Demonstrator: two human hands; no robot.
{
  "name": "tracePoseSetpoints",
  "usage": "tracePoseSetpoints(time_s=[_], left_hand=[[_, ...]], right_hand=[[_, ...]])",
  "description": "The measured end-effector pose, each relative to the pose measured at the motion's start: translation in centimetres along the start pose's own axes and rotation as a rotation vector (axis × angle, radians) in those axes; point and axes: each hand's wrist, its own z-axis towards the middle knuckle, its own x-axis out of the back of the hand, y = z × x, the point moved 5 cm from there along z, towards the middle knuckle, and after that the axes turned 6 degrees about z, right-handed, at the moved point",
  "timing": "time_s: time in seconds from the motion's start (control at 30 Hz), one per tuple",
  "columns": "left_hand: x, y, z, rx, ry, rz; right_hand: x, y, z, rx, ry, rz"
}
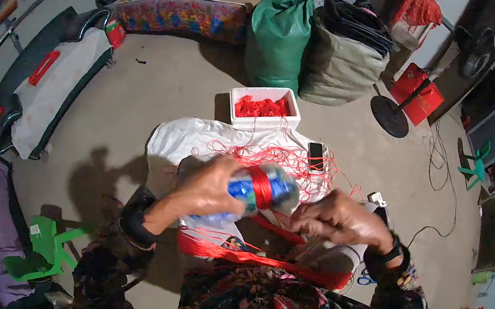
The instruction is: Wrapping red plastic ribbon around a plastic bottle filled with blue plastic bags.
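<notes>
My left hand (211, 188) is wrapped around a clear plastic bottle (284, 188) with a blue label, held on its side above my lap. Red cord (261, 187) is wound in a thick band about the bottle's middle. Just right of the bottle's end, my right hand (342, 220) is closed with its fingertips pinched, apparently on red cord; the grip itself is partly hidden. A thick skein of red cord (230, 253) stretches across my lap below both hands. Loose red strands (253, 150) lie tangled on a white cloth (179, 137) beyond the bottle.
A white box (245, 126) holding red cord stands past the cloth, and a black phone (316, 154) lies on the cloth's right. Large green (279, 39) and pale sacks (342, 65) stand behind. A fan (391, 115) is at right, a green stool (48, 245) at left.
</notes>
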Motion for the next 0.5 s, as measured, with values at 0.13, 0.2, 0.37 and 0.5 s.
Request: tracePoseSetpoints(time_s=[0.13, 0.2, 0.37, 0.5], left_hand=[[-2.2, 5.1, -1.0, -0.137, -0.247, 0.055], [-1.0, 7.9, -1.6, -0.268, -0.157, -0.123], [4.2, 7.2, -3.3, -0.126, -0.003, -0.314], [4.8, 2.3, -1.0, 0.097, 0.016, -0.156]], right_hand=[[3.7, -1.1, 3.1, -0.002, -0.01, -0.004], [4.3, 1.5, 3.7, -0.139, 0.022, 0.177], [-0.9, 7.2, 0.9, -0.075, 0.155, 0.644], [-3.0, 6.3, -0.4, -0.212, -0.003, 0.324]])
